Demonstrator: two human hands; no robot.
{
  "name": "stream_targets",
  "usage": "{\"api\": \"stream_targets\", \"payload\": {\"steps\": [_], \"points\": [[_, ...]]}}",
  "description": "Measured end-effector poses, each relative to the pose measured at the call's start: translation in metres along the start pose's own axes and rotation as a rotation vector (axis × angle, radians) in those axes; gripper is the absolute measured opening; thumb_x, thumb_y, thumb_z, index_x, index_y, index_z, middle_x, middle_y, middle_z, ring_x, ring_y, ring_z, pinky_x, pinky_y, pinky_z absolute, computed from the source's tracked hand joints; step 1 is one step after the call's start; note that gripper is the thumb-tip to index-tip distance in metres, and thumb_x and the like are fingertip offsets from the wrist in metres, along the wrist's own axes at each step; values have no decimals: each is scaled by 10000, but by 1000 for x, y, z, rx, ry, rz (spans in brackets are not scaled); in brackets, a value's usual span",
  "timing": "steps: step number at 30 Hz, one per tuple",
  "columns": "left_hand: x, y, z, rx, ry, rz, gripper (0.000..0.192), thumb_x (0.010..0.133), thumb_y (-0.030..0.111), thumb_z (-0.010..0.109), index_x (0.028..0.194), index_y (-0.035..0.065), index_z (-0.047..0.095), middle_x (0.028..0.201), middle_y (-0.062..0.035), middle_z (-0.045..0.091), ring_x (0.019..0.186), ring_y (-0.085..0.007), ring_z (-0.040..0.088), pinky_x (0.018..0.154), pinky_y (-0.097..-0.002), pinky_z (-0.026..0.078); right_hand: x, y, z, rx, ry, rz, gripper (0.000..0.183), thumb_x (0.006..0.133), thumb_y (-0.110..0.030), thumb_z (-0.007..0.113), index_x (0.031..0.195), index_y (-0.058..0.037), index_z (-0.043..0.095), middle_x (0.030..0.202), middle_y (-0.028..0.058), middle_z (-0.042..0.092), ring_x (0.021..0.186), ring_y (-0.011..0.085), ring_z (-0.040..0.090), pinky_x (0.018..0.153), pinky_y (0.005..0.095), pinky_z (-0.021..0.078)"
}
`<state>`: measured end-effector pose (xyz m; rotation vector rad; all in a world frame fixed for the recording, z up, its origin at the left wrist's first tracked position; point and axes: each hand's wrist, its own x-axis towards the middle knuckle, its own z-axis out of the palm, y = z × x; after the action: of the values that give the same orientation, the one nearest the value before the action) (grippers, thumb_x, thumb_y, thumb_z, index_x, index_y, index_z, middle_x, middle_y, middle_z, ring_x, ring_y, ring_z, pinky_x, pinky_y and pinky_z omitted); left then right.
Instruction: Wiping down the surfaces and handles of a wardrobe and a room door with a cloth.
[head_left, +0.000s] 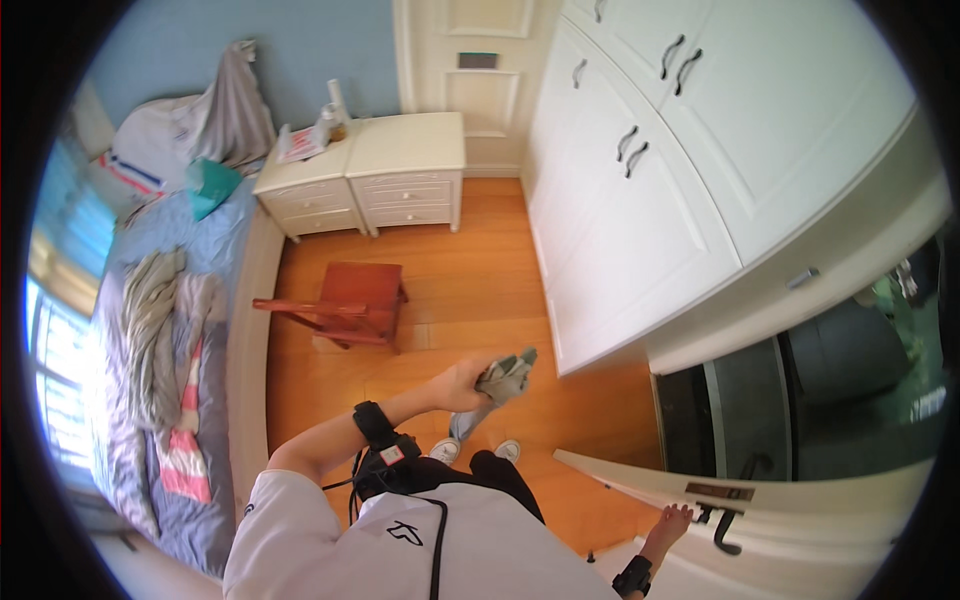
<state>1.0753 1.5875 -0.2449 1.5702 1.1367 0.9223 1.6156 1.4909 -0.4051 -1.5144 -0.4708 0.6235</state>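
My left hand (457, 384) is closed around a crumpled grey-green cloth (504, 376), held in front of me above the wooden floor. A lighter grey length hangs below the hand, towards my shoes. At the lower right, my right hand (670, 525) is at the white door (817, 517), its fingertips beside a small black knob or key. The black door handle (726, 532) lies just to the right of these fingers. Whether the fingers grip the door or the small black part cannot be told.
A red wooden chair (364, 296) stands ahead on the left, beside a bed (247, 360) with rumpled bedding. White drawer cabinets (405, 154) line the far wall. Tall white wardrobes (637, 225) rise on the right. Beyond the doorway is a dark area with a grey rounded object (847, 349).
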Motion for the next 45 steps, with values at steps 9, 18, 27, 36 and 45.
{"api": "stream_targets", "payload": {"steps": [9, 18, 27, 36, 45], "points": [[10, -16, 24, -146, 346, -96, 588, 655, -9, 640, 1210, 53, 457, 1002, -83, 588, 936, -179, 555, 838, -301, 433, 46, 16, 16, 89, 72, 86, 603, 650, 69, 495, 1235, -26, 385, 909, 21, 540, 733, 93, 490, 498, 198, 331], [43, -5, 19, -542, 178, -291, 599, 604, -117, 611, 1174, 21, 494, 1100, -50, 570, 1046, -152, 510, 887, -282, 406, 88, 123, 20, -39, -406, 641, 276, 768, -17, 560, 1033, 9, 489, 920, 73, 544, 790, 196, 567, 622, 282, 478], [70, 7, -34, -619, -44, -134, 537, 624, -20, 582, 1151, 23, 492, 1031, -36, 561, 949, -131, 508, 818, -265, 427, -105, -123, 371, 56, -1382, 240, 528, 801, -76, 614, 1273, 33, 401, 1109, 102, 556, 1041, 202, 525, 897, 314, 416], [46, -19, -165, -399, 221, 73, 595, 709, -65, 560, 1278, 17, 408, 1131, -42, 524, 1028, -124, 469, 913, -276, 377, -192, -112, 526, -175, -1796, 184, 350, 827, -84, 609, 1160, -23, 519, 1082, 36, 574, 994, 135, 524, 878, 274, 405], [34, -59, -225, -426, 668, -62, 644, 789, 188, 709, 1317, 38, 373, 1157, -21, 500, 1034, -113, 464, 881, -265, 397, -260, -137, 631, -248, -1806, 230, 249, 830, -152, 642, 1032, -16, 592, 924, 5, 599, 842, 92, 541, 748, 245, 437]]}}
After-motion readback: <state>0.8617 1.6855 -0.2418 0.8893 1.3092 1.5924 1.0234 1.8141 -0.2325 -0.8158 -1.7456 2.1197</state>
